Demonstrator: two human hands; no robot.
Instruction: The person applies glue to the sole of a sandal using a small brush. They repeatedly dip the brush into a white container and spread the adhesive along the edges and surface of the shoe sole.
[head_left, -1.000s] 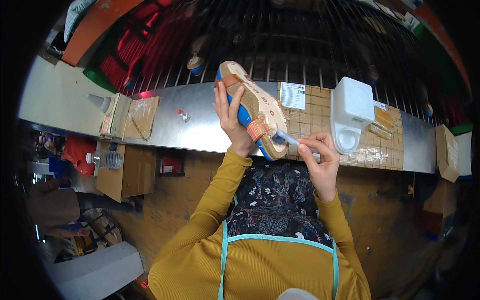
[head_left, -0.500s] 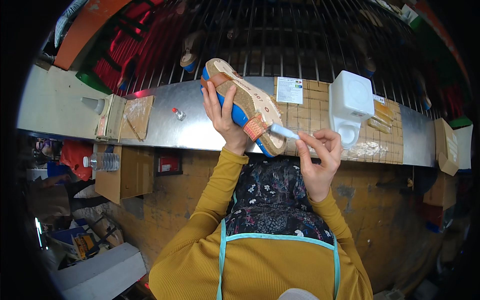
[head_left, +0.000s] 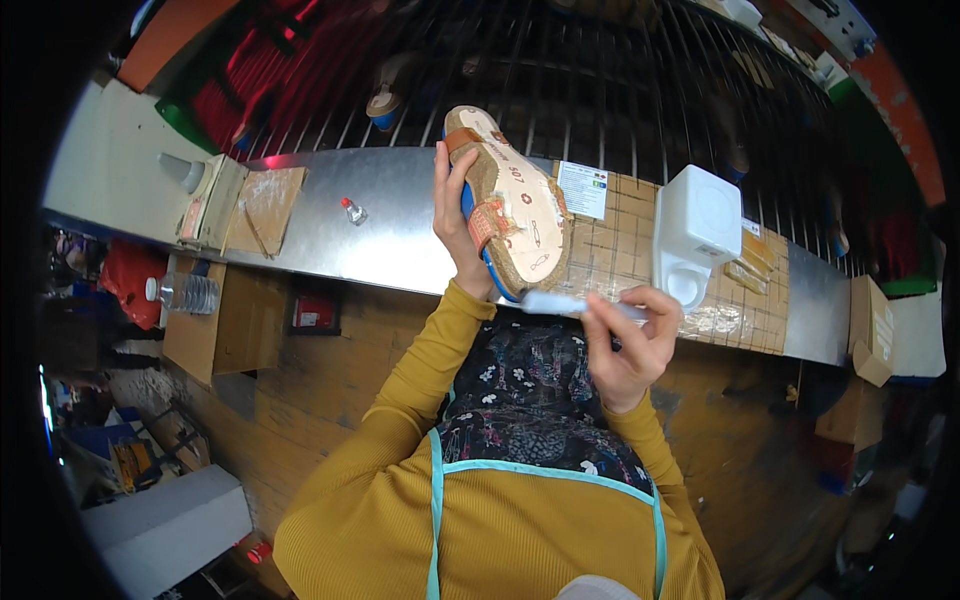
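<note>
My left hand (head_left: pixel 463 225) is wrapped round the side of a sandal (head_left: pixel 515 205) mounted on a blue last. Its pale underside faces up, with tan cork along the edges and orange-brown strap ends folded over it. Thumb and fingers of my right hand (head_left: pixel 632 345) pinch a slender pale tool (head_left: pixel 556 304), smeared by motion, so its exact kind is unclear. The far end of that tool reaches the lower rim of the sandal, by the blue edge. A white plastic container (head_left: pixel 700 215) with a round cup at its base stands beyond my right hand.
A metal bench (head_left: pixel 400 235) carries a cardboard sheet (head_left: pixel 625 240), a printed card (head_left: pixel 582 190) and a small red-capped bottle (head_left: pixel 353 211). Behind it runs a rack of metal bars (head_left: pixel 610 110) with other shoes. An open cardboard box (head_left: pixel 225 325) stands below left.
The sandal has turned more upright in my left hand. The tool in my right hand has shifted from the strap end down to the sandal's lower rim.
</note>
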